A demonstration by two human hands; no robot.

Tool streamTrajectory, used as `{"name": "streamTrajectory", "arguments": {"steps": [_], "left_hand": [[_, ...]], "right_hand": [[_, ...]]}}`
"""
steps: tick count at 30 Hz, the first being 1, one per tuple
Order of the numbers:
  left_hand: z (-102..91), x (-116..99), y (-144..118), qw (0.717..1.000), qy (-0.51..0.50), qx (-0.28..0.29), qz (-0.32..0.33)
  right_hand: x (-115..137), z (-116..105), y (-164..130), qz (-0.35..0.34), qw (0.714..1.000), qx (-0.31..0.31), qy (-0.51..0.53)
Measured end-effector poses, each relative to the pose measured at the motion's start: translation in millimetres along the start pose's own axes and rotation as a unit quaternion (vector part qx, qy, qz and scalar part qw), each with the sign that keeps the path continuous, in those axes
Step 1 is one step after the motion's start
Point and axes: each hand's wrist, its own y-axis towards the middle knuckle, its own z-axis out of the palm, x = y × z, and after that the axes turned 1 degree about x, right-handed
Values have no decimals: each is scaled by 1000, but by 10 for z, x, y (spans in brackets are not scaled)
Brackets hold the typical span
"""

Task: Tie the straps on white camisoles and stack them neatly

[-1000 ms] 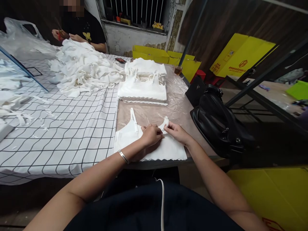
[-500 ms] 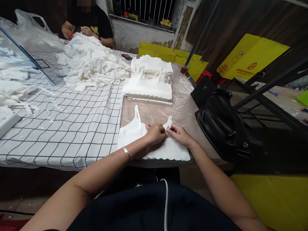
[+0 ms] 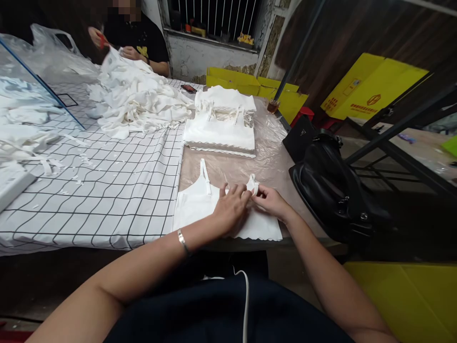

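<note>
Between your two hands, the right hand pinches the right strap of the white camisole lying flat at the table edge, the left hand open, pressing beside it—light, limp cloth; hold by strap.

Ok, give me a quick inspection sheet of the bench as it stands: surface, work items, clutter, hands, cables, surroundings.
Surface: table with clear plastic sheet on the near right, black-grid white cloth on the left.
Job's things: white camisole flat at the near edge; its right strap is being handled. Stack of folded camisoles behind it.
Clutter: loose heap of white garments, fabric scraps, black handbag at the right edge, glass of drink.
Hands: left hand flat on the camisole, fingers spread; right hand pinching the strap.
Cables: white cord over the lap.
Surroundings: another person at the far end, yellow boxes, barred window.
</note>
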Motion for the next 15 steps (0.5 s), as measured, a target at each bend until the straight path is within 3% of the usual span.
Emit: {"name": "streamTrajectory", "arguments": {"steps": [4,6,10,15], "left_hand": [[121,-51,-341,983,49,41,172],[178,-33,-451,976,39,74,202],[197,4,-505,975,20,99,196],[168,-50,-455,976,6,97,197]], "right_hand": [[133,-77,233,80,969,-38,228],[216,-161,452,123,952,-68,271],[317,-259,881,192,949,-103,230],[307,-166,1102,227,962,-77,133]]}}
